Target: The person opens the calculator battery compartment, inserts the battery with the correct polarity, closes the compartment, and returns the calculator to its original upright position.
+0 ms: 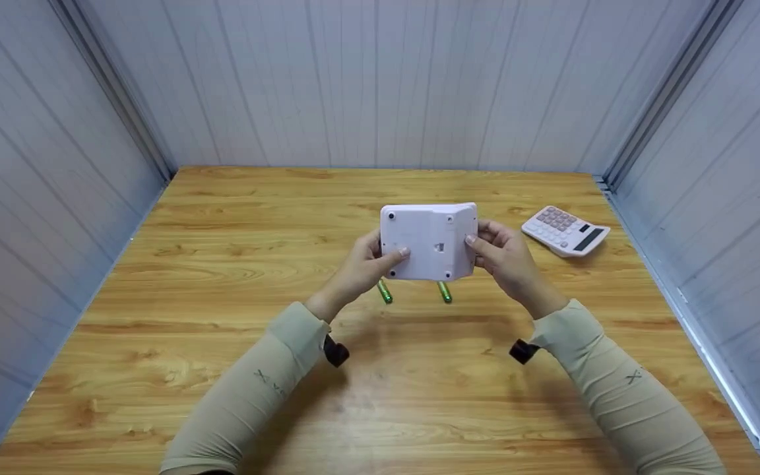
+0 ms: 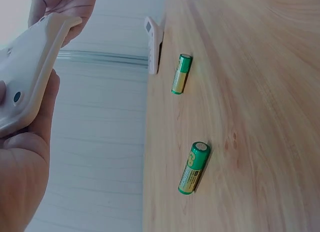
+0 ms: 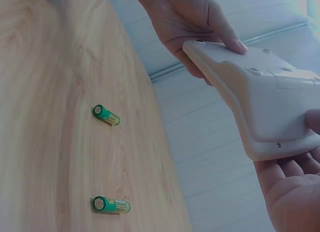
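A white calculator (image 1: 423, 227) is held up above the table, its back with round feet and a small latch facing the head camera. My left hand (image 1: 361, 267) grips its left edge, thumb lying over the back. On the opposite side, the right hand (image 1: 510, 262) pinches the bent end between thumb and fingers. Two green batteries lie apart on the table below it, a left one (image 1: 385, 292) and a right one (image 1: 444, 292), both partly hidden in the head view. The left wrist view shows the nearer battery (image 2: 195, 167) and the farther battery (image 2: 182, 75) whole.
Another calculator (image 1: 566, 231), white with pinkish keys, lies face up on the right of the wooden table (image 1: 221, 277). Pale panel walls (image 1: 353, 79) stand behind the table and at both sides. A dark wrist camera (image 1: 336, 351) hangs under the left sleeve.
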`<state>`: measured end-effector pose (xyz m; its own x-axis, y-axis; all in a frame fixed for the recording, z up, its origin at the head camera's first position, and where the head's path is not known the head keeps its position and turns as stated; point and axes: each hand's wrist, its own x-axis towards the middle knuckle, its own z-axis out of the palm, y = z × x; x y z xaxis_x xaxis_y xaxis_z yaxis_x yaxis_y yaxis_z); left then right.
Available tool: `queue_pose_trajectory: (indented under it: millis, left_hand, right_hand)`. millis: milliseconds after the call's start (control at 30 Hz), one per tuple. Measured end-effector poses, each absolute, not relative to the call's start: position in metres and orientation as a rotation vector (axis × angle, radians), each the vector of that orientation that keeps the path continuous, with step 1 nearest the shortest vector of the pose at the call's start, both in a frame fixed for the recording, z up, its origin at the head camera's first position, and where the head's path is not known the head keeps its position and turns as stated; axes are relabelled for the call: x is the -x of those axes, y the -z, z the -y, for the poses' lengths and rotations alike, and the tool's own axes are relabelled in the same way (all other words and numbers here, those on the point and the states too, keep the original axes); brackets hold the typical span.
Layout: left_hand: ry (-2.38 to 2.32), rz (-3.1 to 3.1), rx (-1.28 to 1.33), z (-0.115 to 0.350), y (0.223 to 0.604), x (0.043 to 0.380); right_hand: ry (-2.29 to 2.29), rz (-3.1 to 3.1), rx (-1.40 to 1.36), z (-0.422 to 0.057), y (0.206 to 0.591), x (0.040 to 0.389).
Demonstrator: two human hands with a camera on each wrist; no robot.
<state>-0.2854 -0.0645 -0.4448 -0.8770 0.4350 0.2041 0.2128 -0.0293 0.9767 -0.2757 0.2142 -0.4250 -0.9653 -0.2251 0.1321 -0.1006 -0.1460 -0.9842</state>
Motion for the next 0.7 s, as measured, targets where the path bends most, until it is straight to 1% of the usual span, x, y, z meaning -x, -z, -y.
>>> queue_pose_trajectory:
  millis: [467, 700]
  left_hand:
    - [-2.068, -1.955, -0.649, 0.0611, 0.4509, 0.291]
    - [-2.065, -1.923, -0.643, 0.0607, 0.452, 0.2941]
  right_hand:
    - [2.291, -2.371, 0.258, -0.208, 0.4329, 0.282]
    - [2.178, -2.523, 0.329, -0.2037, 0.4323, 0.2763]
